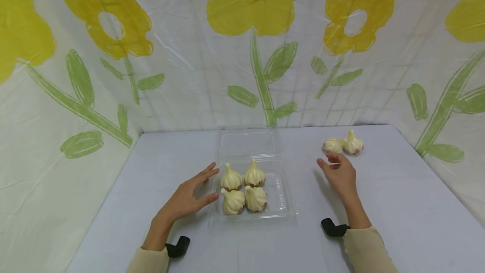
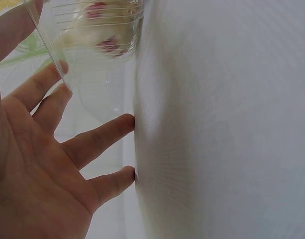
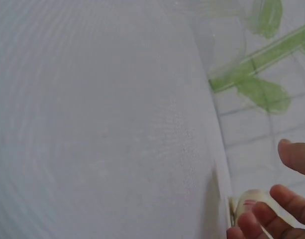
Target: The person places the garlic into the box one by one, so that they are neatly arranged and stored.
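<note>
A clear plastic clamshell box lies on the table with its lid folded back toward the wall. Inside, on the left and middle, sit several garlic bulbs in two rows; the right side of the box shows bare plastic. My left hand is at the box's left edge, fingers spread, fingertips right at the rim. My right hand reaches toward two garlic bulbs at the back right. Its fingers are loosely bent, thumb apart, with nothing between them; they overlap the nearer bulb in the right wrist view.
The white table runs back to a white curtain printed with yellow flowers, which also hangs along both sides. A black wrist mount sticks out from my left wrist, and another mount from my right.
</note>
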The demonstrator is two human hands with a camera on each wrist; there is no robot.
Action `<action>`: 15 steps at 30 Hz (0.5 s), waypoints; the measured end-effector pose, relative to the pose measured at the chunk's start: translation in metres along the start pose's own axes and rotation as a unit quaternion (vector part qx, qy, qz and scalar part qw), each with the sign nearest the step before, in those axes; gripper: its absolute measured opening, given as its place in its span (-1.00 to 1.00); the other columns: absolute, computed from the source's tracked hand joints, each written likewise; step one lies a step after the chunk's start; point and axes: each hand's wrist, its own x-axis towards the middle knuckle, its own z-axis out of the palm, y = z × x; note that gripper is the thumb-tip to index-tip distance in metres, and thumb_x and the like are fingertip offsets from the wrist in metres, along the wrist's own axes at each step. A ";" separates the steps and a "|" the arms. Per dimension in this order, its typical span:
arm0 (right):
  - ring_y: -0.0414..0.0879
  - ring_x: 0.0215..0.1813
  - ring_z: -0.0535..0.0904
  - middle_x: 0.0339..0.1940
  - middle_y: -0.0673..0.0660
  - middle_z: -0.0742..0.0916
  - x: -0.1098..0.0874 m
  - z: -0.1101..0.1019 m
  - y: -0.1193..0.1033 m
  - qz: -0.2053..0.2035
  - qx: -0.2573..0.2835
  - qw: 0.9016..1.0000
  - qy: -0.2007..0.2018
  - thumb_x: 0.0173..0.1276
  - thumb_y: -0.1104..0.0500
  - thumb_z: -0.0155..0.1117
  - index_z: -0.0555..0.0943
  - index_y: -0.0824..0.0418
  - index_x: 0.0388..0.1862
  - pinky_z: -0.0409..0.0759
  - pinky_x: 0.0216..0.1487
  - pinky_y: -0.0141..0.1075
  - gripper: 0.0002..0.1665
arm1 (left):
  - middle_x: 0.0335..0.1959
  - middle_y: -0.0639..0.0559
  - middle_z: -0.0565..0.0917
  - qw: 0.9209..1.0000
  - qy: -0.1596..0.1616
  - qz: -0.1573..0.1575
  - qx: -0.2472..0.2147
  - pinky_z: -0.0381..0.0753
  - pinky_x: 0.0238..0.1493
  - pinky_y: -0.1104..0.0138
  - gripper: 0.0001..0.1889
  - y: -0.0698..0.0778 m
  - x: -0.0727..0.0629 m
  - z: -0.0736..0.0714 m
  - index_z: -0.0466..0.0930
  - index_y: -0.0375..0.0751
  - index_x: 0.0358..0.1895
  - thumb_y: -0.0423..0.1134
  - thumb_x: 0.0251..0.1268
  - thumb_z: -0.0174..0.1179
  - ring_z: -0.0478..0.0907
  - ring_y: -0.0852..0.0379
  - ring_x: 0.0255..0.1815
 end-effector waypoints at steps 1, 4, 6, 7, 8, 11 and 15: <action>0.16 0.06 0.65 0.19 0.36 0.69 0.001 -0.001 0.001 0.004 0.002 1.000 0.002 0.40 -0.05 0.38 0.59 0.31 0.23 0.45 -0.17 -0.51 -0.41 | 0.66 0.19 0.16 1.000 0.000 -0.001 0.000 0.32 0.42 -0.29 -0.26 0.000 0.000 0.000 0.31 0.11 0.55 0.14 0.35 0.31 0.34 -0.11 0.55; 0.13 0.07 0.64 0.20 0.35 0.68 0.002 -0.002 0.003 0.021 0.004 1.000 0.004 0.39 -0.07 0.38 0.58 0.31 0.24 0.43 -0.22 -0.55 -0.39 | 0.66 0.17 0.17 1.000 -0.001 0.000 -0.003 0.32 0.43 -0.30 -0.26 0.000 0.000 0.000 0.31 0.10 0.55 0.12 0.35 0.31 0.33 -0.11 0.56; 0.11 0.10 0.62 0.22 0.34 0.66 0.003 -0.003 0.006 0.032 0.004 0.999 0.001 0.40 -0.10 0.37 0.55 0.30 0.27 0.44 -0.20 -0.52 -0.36 | 0.66 0.17 0.17 1.000 -0.001 0.001 -0.002 0.32 0.43 -0.29 -0.27 0.000 0.000 0.000 0.31 0.10 0.55 0.10 0.35 0.32 0.30 -0.11 0.58; 0.11 0.11 0.62 0.23 0.33 0.65 0.003 -0.004 0.007 0.036 0.006 0.999 0.000 0.40 -0.11 0.37 0.54 0.30 0.28 0.44 -0.19 -0.51 -0.34 | 0.66 0.16 0.17 1.000 -0.001 0.002 -0.002 0.32 0.43 -0.29 -0.27 0.000 0.000 0.000 0.31 0.09 0.55 0.09 0.35 0.32 0.29 -0.11 0.58; 0.11 0.13 0.61 0.23 0.33 0.65 0.003 -0.004 0.008 0.040 0.009 0.999 -0.001 0.40 -0.12 0.36 0.53 0.30 0.29 0.44 -0.18 -0.49 -0.32 | 0.66 0.16 0.17 1.000 -0.001 0.003 -0.002 0.32 0.43 -0.29 -0.27 0.000 0.000 0.000 0.31 0.08 0.55 0.08 0.36 0.32 0.28 -0.11 0.59; 0.11 0.18 0.59 0.25 0.31 0.63 0.004 -0.007 0.011 0.049 0.019 0.999 -0.001 0.40 -0.15 0.35 0.51 0.30 0.31 0.43 -0.15 -0.50 -0.29 | 0.66 0.16 0.17 1.000 0.000 0.004 0.001 0.32 0.43 -0.28 -0.27 0.000 0.000 0.000 0.31 0.08 0.55 0.07 0.36 0.32 0.27 -0.11 0.59; 0.00 0.09 0.60 0.26 0.30 0.62 0.003 -0.009 0.013 0.060 0.036 0.998 0.002 0.38 -0.17 0.38 0.50 0.30 0.32 0.49 -0.26 -0.57 -0.25 | 0.66 0.18 0.16 1.000 0.000 0.003 0.003 0.32 0.44 -0.28 -0.26 0.000 0.000 0.000 0.31 0.08 0.55 0.08 0.35 0.32 0.29 -0.10 0.58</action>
